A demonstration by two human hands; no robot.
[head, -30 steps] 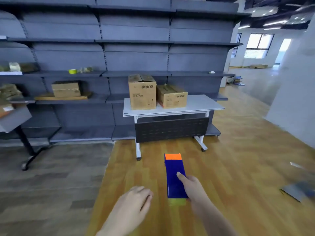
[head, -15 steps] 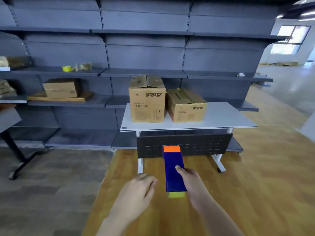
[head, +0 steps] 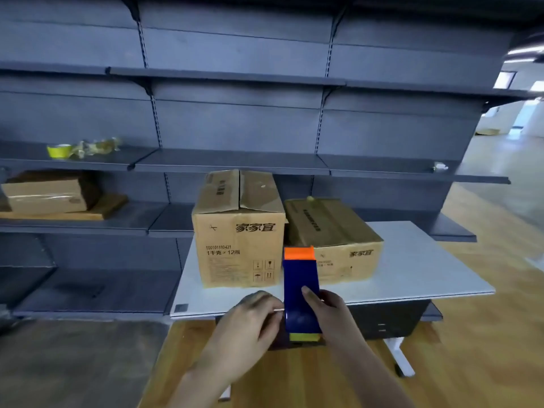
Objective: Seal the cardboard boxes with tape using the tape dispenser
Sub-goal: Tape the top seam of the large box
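The right hand (head: 329, 310) is wrapped around the blue tape dispenser (head: 300, 293), forefinger laid along its top, the orange nose pointing forward at the boxes. The left hand (head: 250, 319) is curled at the dispenser's left side, fingertips pinched together against it, apparently on the tape's free end, though the tape itself is too thin to make out.

This looks like the preparation step: the tool is held in front of the white table (head: 426, 278), not yet on any carton. The next move calls for bringing the nose onto a top seam and drawing it along.

The tall cardboard box (head: 238, 231) stands at the table's left, its top flaps folded down but slightly raised along the centre seam, contents hidden. The low cardboard box (head: 332, 231) sits touching it on the right, also closed; whether it already carries tape cannot be told.
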